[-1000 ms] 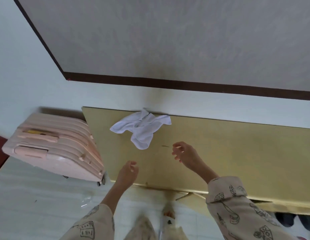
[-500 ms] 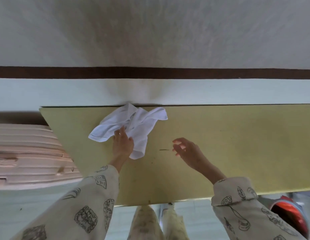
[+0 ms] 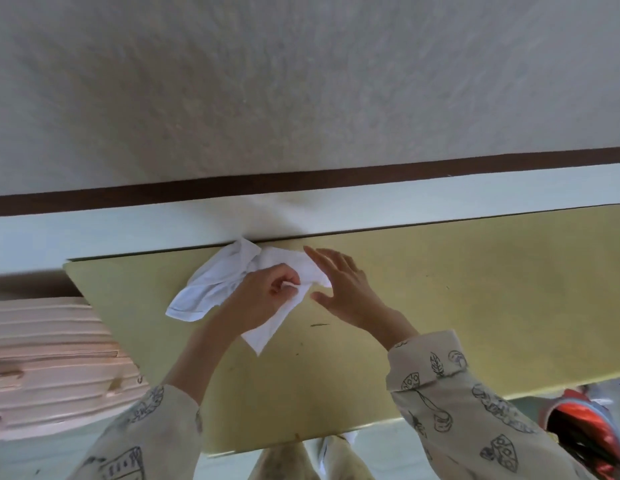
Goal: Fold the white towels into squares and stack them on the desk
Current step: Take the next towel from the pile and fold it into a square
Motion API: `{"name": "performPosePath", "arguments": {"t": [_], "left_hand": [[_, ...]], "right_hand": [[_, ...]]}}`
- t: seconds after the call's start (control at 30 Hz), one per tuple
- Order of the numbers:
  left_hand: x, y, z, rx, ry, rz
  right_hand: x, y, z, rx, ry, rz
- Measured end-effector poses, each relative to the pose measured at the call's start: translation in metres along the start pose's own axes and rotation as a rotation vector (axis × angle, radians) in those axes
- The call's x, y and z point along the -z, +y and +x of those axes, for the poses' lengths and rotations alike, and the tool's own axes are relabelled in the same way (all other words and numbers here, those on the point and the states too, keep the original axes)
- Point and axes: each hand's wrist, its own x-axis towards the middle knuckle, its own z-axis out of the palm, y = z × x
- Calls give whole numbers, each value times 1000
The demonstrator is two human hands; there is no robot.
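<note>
Soft, even daylight, faint shadows, slight motion blur, and wide-angle bending toward the edges.

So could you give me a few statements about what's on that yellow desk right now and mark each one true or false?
1. The white towel lies crumpled on the desk, not folded into a square. True.
2. The left hand pinches the towel's cloth. True.
3. The right hand is curled into a fist. False: its fingers are spread and straight, at the towel's right edge.
4. A stack of folded towels sits on the desk. False: only one towel shows.
5. The towel lies near the desk's far edge, by the wall. True.
</note>
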Motion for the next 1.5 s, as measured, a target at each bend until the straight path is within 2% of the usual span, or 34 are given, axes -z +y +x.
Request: {"name": "performPosePath", "arguments": {"t": [0.07,0.17,0.3,0.5,0.73,0.9,1.1,1.27,1.37,1.5], "left_hand": [[17,29,-4,-51,-8,5],[31,60,-6,-83,45,-66],[35,85,4,-133,165,-26],[22,110,39,-154,289,-2],[7,139,54,-248,402,-13],[-40,107,37,-197,321,100],[-119,26,10,-2,-24,130],[-166,-29,-7,134,-217,158],[-179,-42,-5,210,-192,63],[-175,-42,19,339,5,-164]], "right_hand": [[11,-2,5,61,34,-39],[22,1,2,46,113,-65],[39,31,-23,-100,254,16],[94,91,-58,-291,474,-124],[152,110,-93,-256,756,-93],[118,131,-128,-272,680,-51],[21,171,-162,-420,306,52],[-43,192,-180,-526,145,133],[-57,203,-179,-585,190,274],[-47,218,-155,-680,291,478]]}}
